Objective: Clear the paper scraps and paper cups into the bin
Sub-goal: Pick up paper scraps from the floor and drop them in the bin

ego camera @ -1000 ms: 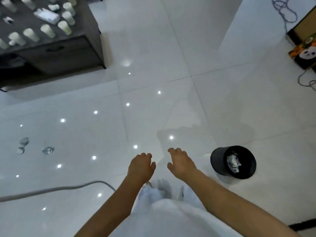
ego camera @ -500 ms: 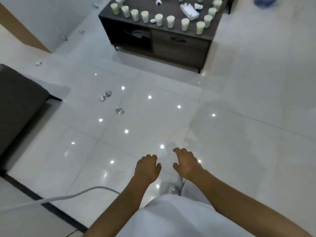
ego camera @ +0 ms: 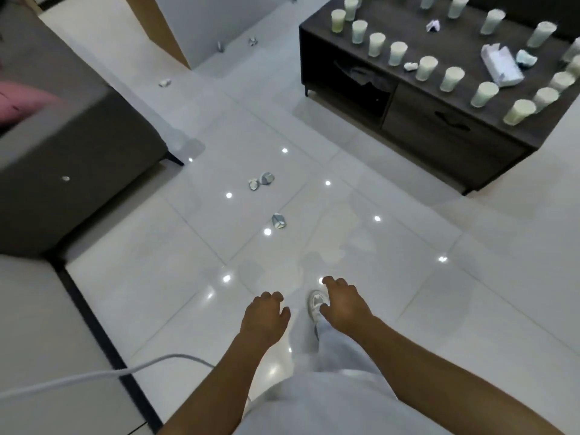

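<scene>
Crumpled paper scraps lie on the floor well ahead of both relaxed, empty grips, left and right.

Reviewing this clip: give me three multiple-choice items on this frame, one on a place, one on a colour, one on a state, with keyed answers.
1. Where do the paper cups stand?
A. on the floor
B. on the dark cabinet
C. on the sofa

2. What colour is the cushion at the left edge?
A. pink
B. green
C. yellow

3. What do the left hand and right hand hold?
A. a cup each
B. one scrap
C. nothing

Answers: 1 B, cups stand in rows on its top. 2 A, it shows pink. 3 C, both hang loosely curled and empty.
</scene>
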### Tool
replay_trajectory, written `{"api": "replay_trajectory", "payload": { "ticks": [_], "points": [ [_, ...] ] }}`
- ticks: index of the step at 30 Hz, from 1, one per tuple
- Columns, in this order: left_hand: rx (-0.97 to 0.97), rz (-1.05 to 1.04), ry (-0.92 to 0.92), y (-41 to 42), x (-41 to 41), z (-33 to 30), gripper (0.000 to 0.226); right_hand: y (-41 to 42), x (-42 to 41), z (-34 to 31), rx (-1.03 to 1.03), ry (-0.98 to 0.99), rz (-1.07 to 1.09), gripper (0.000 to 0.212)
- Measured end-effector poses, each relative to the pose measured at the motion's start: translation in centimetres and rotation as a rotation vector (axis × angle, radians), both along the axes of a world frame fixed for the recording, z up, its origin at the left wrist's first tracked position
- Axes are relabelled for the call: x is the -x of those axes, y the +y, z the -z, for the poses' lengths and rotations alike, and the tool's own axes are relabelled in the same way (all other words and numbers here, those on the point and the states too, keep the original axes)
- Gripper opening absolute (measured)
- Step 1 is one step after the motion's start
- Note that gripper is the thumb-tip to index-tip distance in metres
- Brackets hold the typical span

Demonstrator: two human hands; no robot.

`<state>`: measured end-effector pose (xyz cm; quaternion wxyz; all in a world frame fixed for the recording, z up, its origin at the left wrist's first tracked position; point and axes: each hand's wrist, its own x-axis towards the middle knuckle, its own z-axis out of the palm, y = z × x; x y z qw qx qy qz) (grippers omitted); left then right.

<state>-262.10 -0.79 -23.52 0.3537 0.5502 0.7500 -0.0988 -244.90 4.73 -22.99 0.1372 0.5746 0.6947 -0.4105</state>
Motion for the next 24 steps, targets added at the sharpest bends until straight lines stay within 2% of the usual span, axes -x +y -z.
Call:
{"api": "replay_trajectory", "payload": {
  "ticks": [8,13,20,24],
  "points": [
    [-0.043,-0.133,-0.044,11.9,7.9,-0.4,0.038,12.5,8.1,1.0,0.035,-0.071,-0.102,0.052],
    [-0.025,-0.167,-0.103,17.7,14.1,0.3,0.033,18.1,14.1,2.5,0.066,-0.082,-0.084,0.051],
    [0.011,-0.049,-0.105,27.1,26.2,3.3,0.038,25.4,26.0,6.2,0.120,-0.079,0.049,0.048],
    [0.042,0.057,-0.077,31.9,32.9,4.7,0.033,29.4,31.7,7.4,0.158,-0.073,0.183,0.050]
  ]
}}
